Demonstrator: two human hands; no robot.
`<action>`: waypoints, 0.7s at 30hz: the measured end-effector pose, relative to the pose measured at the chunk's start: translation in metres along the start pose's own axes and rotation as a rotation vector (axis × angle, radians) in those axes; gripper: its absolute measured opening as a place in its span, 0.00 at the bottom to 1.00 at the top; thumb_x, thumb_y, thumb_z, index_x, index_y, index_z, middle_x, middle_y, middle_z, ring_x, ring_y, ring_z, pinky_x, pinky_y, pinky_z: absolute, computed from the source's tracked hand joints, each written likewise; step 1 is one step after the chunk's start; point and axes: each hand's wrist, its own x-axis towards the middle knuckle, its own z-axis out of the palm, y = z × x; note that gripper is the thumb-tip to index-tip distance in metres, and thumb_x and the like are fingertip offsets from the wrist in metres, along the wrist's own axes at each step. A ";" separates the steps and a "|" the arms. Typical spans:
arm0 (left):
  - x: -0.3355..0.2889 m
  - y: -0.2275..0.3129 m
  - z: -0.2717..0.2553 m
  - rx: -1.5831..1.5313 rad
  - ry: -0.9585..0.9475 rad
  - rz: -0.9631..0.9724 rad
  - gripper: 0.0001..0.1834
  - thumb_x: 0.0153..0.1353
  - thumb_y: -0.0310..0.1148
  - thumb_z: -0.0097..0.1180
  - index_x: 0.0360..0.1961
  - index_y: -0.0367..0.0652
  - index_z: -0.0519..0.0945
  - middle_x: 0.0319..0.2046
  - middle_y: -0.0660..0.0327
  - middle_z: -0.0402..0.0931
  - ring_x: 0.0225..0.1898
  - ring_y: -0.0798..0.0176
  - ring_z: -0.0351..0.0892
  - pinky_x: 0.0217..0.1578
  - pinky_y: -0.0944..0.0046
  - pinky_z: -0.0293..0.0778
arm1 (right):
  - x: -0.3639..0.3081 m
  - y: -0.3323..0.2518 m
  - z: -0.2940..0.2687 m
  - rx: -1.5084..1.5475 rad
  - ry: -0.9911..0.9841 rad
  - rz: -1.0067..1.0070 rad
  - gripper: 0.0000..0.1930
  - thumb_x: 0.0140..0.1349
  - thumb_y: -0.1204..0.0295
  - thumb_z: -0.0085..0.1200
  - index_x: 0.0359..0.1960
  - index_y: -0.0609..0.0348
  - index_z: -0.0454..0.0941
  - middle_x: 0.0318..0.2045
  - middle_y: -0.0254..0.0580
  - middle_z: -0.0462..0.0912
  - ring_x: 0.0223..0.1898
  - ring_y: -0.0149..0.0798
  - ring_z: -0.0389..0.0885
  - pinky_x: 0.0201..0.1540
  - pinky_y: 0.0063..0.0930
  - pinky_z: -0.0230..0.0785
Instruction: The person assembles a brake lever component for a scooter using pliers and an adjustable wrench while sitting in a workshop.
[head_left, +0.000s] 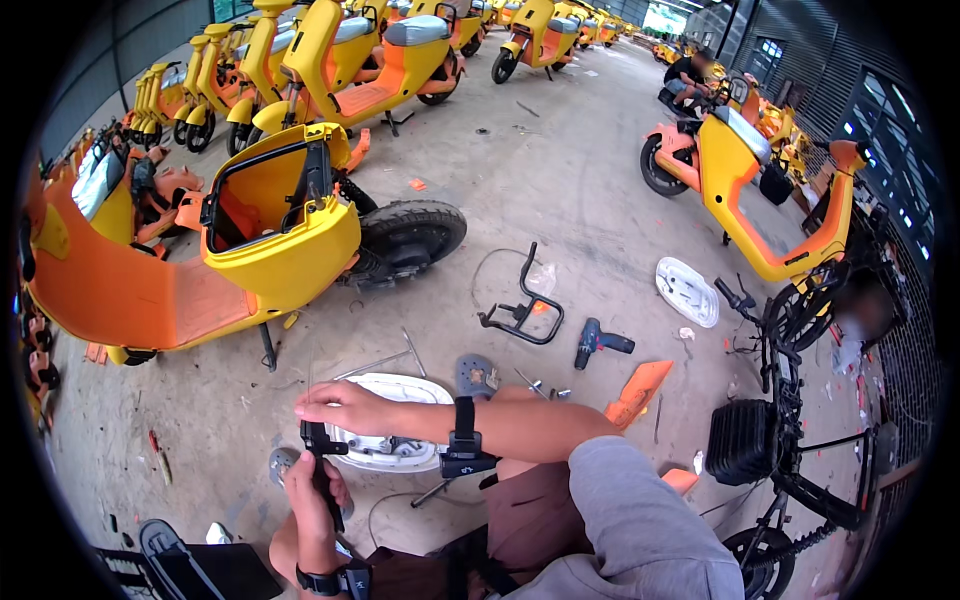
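Note:
My left hand (312,492) is closed round the lower length of a black angled part (324,450), held roughly upright. My right hand (352,408) reaches across from the right, its fingers closed at the top of that same part. What kind of part it is, I cannot make out. Just behind and under my right forearm lies a white oval plastic shell (400,462), its hollow side up, with small dark pieces in it. Each wrist wears a black strapped device.
To the left stands a yellow-orange scooter (285,245) with its seat compartment uncovered. A black tubular frame (525,308), a cordless drill (600,342), an orange panel (640,392) and another white shell (687,292) lie ahead. A black scooter chassis (785,400) stands at right. A person (688,80) crouches far off.

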 end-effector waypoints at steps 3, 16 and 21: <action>-0.003 0.009 0.006 -0.105 -0.030 -0.049 0.31 0.72 0.52 0.40 0.21 0.36 0.71 0.11 0.59 0.63 0.08 0.62 0.65 0.11 0.64 0.64 | -0.007 -0.010 0.000 -0.097 0.021 -0.078 0.21 0.63 0.56 0.62 0.44 0.63 0.82 0.42 0.39 0.84 0.46 0.30 0.78 0.53 0.27 0.68; 0.000 0.008 0.011 -0.145 -0.053 -0.275 0.28 0.70 0.54 0.42 0.23 0.39 0.71 0.12 0.62 0.61 0.09 0.65 0.59 0.10 0.67 0.56 | -0.017 -0.011 -0.019 -0.161 -0.068 -0.079 0.18 0.58 0.60 0.68 0.41 0.63 0.84 0.38 0.37 0.84 0.42 0.29 0.79 0.50 0.24 0.70; 0.000 0.011 0.011 -0.115 -0.004 -0.332 0.29 0.65 0.57 0.41 0.17 0.44 0.67 0.09 0.65 0.56 0.09 0.66 0.55 0.10 0.67 0.53 | -0.016 -0.012 -0.013 -0.173 -0.030 -0.078 0.19 0.54 0.59 0.71 0.37 0.62 0.85 0.44 0.42 0.83 0.49 0.34 0.79 0.54 0.28 0.68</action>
